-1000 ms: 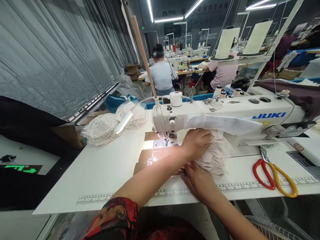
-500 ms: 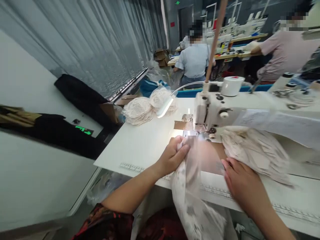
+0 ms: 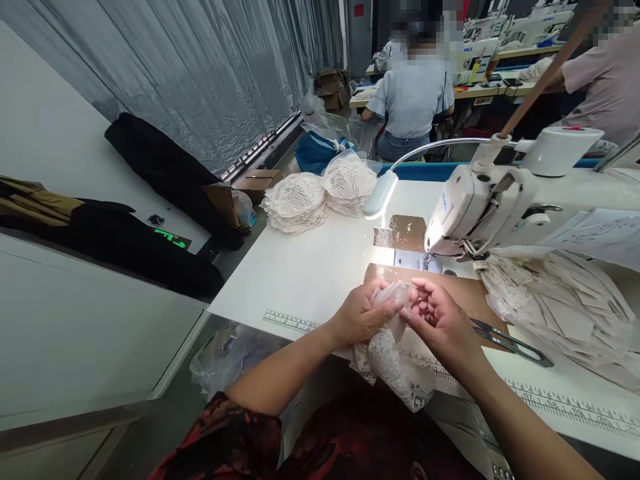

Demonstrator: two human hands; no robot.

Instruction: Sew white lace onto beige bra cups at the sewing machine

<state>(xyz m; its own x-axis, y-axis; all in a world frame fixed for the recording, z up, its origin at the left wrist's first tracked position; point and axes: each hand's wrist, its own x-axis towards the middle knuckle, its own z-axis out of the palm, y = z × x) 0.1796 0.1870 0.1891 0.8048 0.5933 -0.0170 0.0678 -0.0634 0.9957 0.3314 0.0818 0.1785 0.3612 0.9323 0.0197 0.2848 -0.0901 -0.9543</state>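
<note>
Lace fabric hangs over the table's front edge, its top bunched in my left hand. My right hand touches the right side of that bunch, thumb near the left thumb and fingers curled; whether it pinches any fabric is too small to tell. Both hands are in front of the sewing machine, whose lit needle area stands just beyond them. Dark scissors lie on the table right of my right hand.
Two stacks of round lace pieces sit at the table's back left. A lamp leans beside the machine. More lace pieces are heaped at the right. People sit at machines farther back.
The fabric has come away from the needle area toward me. My right hand has moved left to meet my left hand, and the scissors now lie uncovered. The view has shifted.
</note>
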